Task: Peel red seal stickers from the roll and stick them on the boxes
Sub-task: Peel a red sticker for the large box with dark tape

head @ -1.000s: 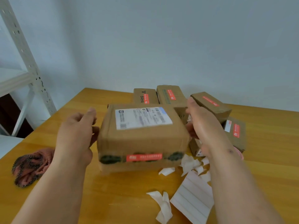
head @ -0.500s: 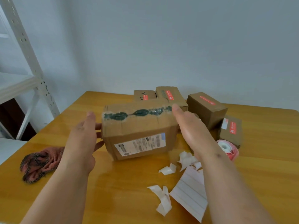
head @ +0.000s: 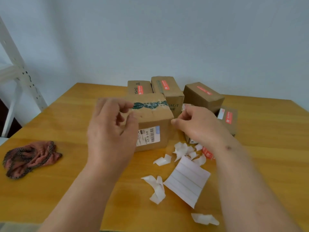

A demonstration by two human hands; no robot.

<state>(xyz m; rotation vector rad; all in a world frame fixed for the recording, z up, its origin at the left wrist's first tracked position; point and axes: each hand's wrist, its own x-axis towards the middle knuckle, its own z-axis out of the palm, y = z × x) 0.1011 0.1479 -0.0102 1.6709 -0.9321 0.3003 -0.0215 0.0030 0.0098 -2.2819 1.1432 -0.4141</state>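
A big cardboard box (head: 153, 121) stands mid-table, green tape across its top and a shipping label on its near side. My left hand (head: 112, 131) hovers just in front of its left half, blurred, fingers loosely curled and holding nothing. To the right of the box my right hand (head: 197, 124) is held with fingers loosely bent and the thumb pointing at the box's corner, with nothing visible in it. A red piece of the sticker roll (head: 207, 154) shows from under my right wrist. The rest of the roll is hidden.
Several smaller boxes with red seal stickers stand behind: one (head: 139, 87), a second (head: 167, 88), a third (head: 203, 97), and one at the right (head: 228, 118). White backing sheet (head: 187, 183) and torn scraps (head: 157, 190) lie in front. A pink cloth (head: 30, 158) and a shelf rack (head: 18, 67) are at the left.
The big box was turned over, so the taped seam faces up, and set down on the table. Both hands have let go of it and drawn back toward me.
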